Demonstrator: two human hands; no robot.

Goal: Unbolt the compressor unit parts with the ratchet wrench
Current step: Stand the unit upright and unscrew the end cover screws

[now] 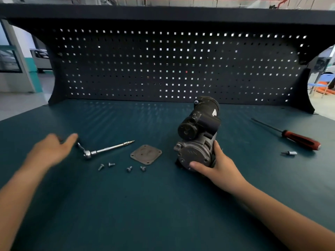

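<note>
With a cover plate [146, 154] and four bolts [121, 166] lying loose on the surface [163, 205], the right hand [215, 163] is gripping the compressor unit [197, 134] by its seemingly bolted round end, while the blurred left hand [52, 151] is hovering, fingers outstretched, at the ratchet wrench [101, 151]

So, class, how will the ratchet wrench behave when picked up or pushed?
The ratchet wrench looks mostly metal, so probably stiff and heavy for its size. Its polished surface may be slippery. The angled handle should stop the round bar rolling far.
</note>
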